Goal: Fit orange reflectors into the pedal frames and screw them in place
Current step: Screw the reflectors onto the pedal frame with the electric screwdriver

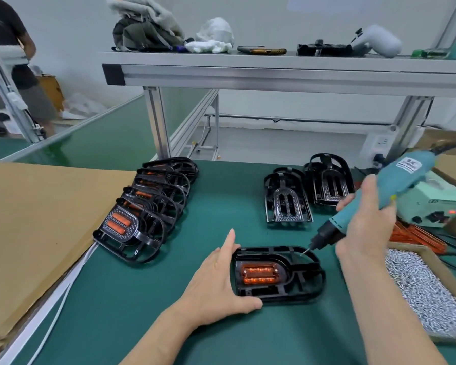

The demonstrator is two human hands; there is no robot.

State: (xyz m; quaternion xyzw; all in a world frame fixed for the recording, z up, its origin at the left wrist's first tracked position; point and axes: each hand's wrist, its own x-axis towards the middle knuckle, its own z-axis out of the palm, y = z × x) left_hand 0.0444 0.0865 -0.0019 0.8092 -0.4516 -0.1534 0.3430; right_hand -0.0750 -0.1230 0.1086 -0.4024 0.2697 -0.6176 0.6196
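While the left hand [221, 283] clasped the pedal frame [282, 292] on the worktop [142, 299], an orange reflector [258, 273] sat inside. The right hand [366, 225] had its grip round a teal screwdriver [400, 183].

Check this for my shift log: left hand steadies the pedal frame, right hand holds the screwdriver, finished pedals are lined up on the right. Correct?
No. The head view shows the finished pedals lined up on the left. The left hand steadies the pedal frame, and the right hand holds the screwdriver.
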